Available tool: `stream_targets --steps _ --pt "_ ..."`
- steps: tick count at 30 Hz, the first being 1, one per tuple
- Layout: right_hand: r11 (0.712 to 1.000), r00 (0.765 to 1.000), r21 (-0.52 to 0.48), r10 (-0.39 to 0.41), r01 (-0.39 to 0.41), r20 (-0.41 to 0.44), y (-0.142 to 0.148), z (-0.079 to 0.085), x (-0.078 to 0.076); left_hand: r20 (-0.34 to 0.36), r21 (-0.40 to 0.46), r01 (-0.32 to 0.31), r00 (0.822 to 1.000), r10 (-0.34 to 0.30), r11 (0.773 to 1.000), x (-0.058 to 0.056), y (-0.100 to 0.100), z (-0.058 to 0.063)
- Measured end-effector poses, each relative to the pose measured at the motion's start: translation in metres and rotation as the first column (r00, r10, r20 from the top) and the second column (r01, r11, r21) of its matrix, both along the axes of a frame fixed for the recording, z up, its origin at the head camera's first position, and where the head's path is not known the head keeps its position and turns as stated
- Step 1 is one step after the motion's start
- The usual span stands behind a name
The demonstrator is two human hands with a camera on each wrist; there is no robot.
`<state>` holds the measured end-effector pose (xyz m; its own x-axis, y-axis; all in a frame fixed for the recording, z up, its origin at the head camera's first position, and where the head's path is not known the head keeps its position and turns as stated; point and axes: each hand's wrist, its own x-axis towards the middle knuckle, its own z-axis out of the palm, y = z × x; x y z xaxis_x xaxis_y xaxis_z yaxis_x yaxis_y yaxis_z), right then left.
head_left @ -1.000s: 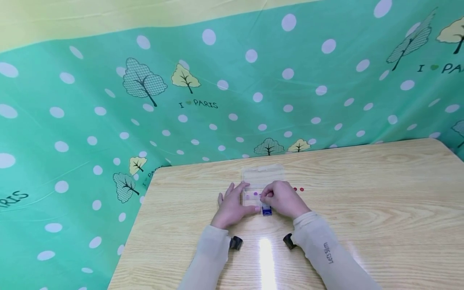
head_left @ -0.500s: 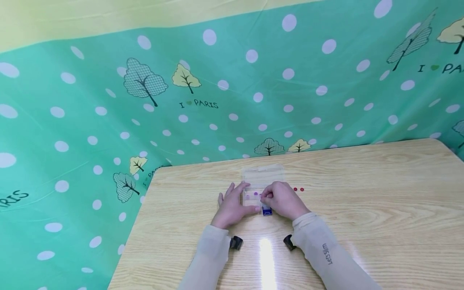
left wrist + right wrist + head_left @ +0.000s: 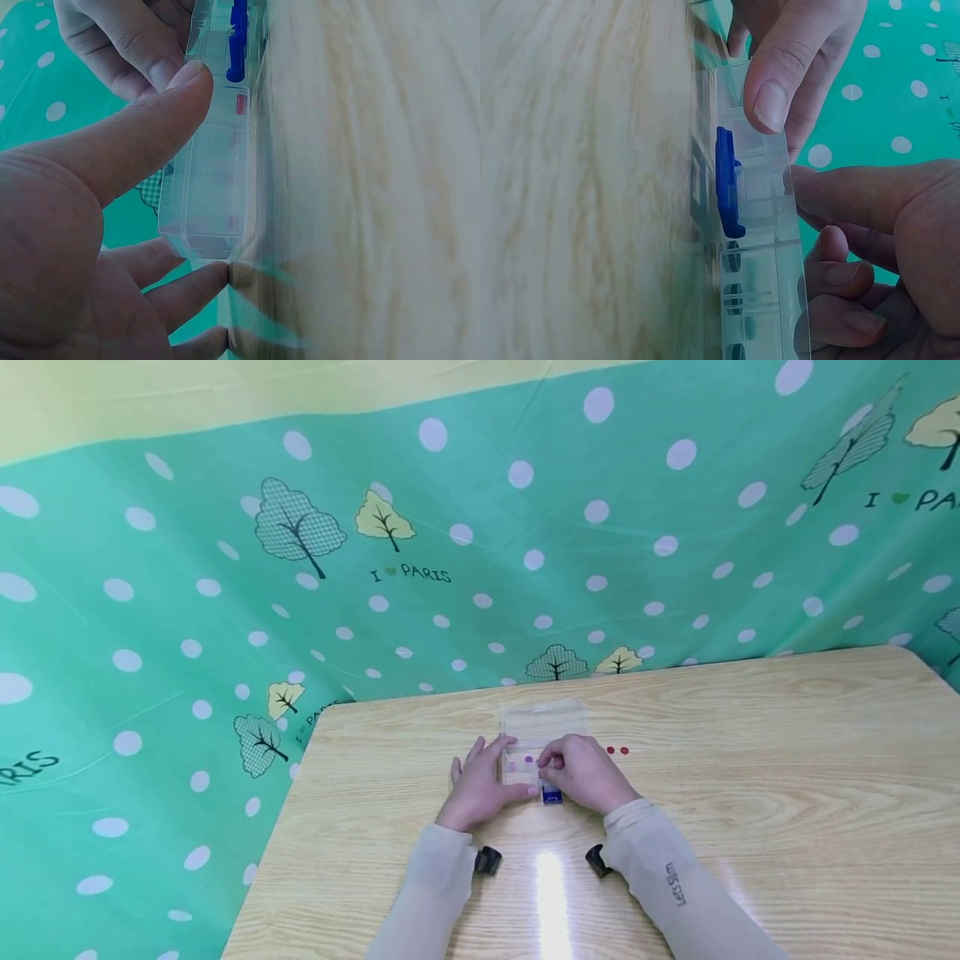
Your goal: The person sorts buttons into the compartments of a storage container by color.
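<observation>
A clear plastic box (image 3: 522, 779) with compartments stands on the table, its transparent lid (image 3: 546, 718) laid back toward the wall. My left hand (image 3: 480, 787) holds the box at its left end, thumb at the near rim and index finger near the far left corner. The fingertips of my right hand (image 3: 581, 771) are drawn together low over the compartments; whether they pinch something is hidden. Small purple discs (image 3: 528, 759) lie in the box by these fingertips. A blue latch (image 3: 726, 184) sits on the front wall. Darker discs (image 3: 733, 298) show through that wall in the right wrist view.
Two small red discs (image 3: 617, 750) lie on the wooden table (image 3: 750, 777) just right of the box. A green dotted cloth (image 3: 450, 543) hangs behind the table's far edge. Black wrist mounts (image 3: 487, 861) stick out from both sleeves.
Almost nothing differs. Both hands stay at the box, and the red discs lie in the same place; the whole head view shifts very slightly.
</observation>
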<state>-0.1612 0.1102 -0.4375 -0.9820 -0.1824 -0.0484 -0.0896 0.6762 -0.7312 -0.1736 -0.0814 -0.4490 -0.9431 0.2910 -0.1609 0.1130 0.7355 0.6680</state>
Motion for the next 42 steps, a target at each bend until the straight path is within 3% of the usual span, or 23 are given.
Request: stream_targets --steps 17,30,42 --pt "0.998 1.000 -0.069 -0.010 0.010 -0.003 0.017 0.006 -0.004 0.003 -0.027 -0.011 1.000 0.011 1.000 -0.001 0.000 0.001" --pt "0.986 0.991 -0.134 -0.090 0.102 0.095 0.039 0.012 -0.005 -0.003 -0.035 -0.013 1.000 0.013 0.999 -0.002 0.001 -0.001" --pt "0.985 0.992 -0.123 -0.119 0.123 0.039 0.061 0.011 -0.007 0.001 -0.030 -0.014 1.000 0.014 0.999 -0.002 0.001 -0.001"
